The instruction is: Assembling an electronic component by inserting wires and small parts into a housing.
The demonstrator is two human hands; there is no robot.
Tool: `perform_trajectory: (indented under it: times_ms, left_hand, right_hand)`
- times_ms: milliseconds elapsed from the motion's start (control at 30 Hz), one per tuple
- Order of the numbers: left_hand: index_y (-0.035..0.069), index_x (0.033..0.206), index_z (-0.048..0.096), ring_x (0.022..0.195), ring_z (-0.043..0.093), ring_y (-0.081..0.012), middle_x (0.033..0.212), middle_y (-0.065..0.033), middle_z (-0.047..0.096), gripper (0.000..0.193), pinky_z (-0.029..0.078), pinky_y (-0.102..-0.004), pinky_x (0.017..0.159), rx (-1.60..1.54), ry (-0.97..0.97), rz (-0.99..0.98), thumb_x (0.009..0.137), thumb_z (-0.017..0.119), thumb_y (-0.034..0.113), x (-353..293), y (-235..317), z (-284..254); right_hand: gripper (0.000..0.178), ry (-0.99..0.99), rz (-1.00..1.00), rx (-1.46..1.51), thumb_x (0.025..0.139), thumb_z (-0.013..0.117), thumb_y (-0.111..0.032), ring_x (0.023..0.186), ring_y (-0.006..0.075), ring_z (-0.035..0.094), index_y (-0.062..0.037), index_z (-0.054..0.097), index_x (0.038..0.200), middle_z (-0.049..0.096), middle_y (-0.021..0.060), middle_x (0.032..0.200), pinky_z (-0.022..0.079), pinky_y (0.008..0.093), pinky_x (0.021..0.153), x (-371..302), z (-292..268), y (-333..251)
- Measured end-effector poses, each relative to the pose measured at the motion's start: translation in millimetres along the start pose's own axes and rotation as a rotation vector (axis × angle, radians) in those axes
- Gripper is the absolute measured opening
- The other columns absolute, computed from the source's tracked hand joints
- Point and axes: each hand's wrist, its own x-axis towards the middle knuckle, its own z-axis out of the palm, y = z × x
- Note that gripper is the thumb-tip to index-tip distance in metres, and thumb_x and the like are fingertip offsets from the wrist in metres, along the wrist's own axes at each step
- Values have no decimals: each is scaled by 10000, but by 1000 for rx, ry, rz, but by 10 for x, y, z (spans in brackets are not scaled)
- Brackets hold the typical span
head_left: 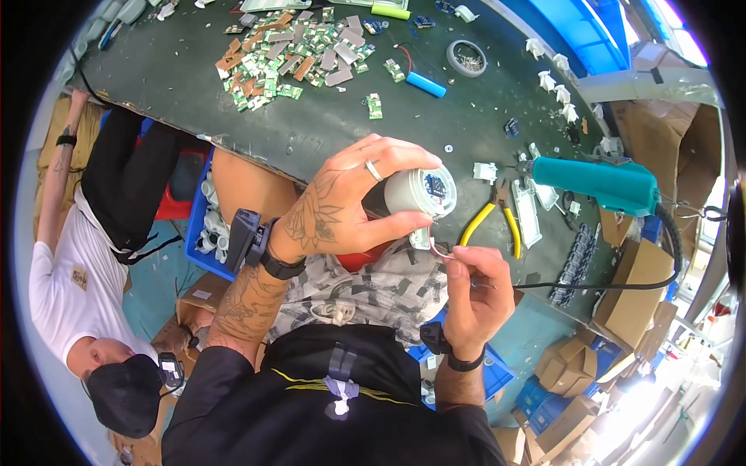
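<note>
My left hand [342,198] is closed around a white cylindrical housing [402,194], fingers on top and thumb beneath. The housing lies tilted, its round end turned to the right, and a small blue circuit board [435,185] shows inside. Just under it hangs a small pale green-and-white piece [420,238], from which thin red and white wires [437,250] run. My right hand [480,295] pinches those wires between thumb and index finger. Whether the wires enter the housing is hidden. Yellow-handled cutting pliers [488,221] lie on the dark table [311,132] just beyond my right hand.
A teal power tool [594,185] with a black cable lies on the right. Heaped circuit boards [287,58], a blue battery cell [426,85] and a grey ring-shaped dish [467,58] are farther off. On the left, a person [101,272] is beside a blue crate [203,233] of white parts.
</note>
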Motion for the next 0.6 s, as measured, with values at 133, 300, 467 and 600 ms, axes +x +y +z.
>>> perform_trajectory:
  times_ms: [133,300,467,600]
  left_hand:
    - [57,1425,660,1245,736,-353,1386,-173,748,632,572,-429,1081,-6,-35,-50,854,918,138,-6,26,-23]
    - [81,1388,650,1287,740,-354,1437,-168,737,586,582,-424,1094,-13,-34,-101,853,888,84,-13,39,47]
    - [102,1369,633,1299,741,-349,1478,-170,724,581,587,-418,1097,50,-45,-87,846,879,43,24,71,94]
    - [100,1352,655,1305,719,-377,1485,-153,719,548,573,-453,1109,19,-39,-114,860,895,96,20,80,148]
  right_hand:
    - [227,-7,29,-2,949,778,118,723,88,627,9,754,1146,762,110,1021,453,235,619,-2,3,-10]
    - [266,-132,49,-114,908,825,92,737,121,667,-39,786,1136,763,86,1036,487,255,613,30,-3,-61]
    - [277,-187,-12,-154,911,836,57,799,183,722,-56,795,1160,762,96,1055,575,299,667,66,-16,-62]
    - [264,-236,-12,-67,934,813,47,865,198,747,-66,800,1172,755,95,1091,597,306,688,66,-40,-31]
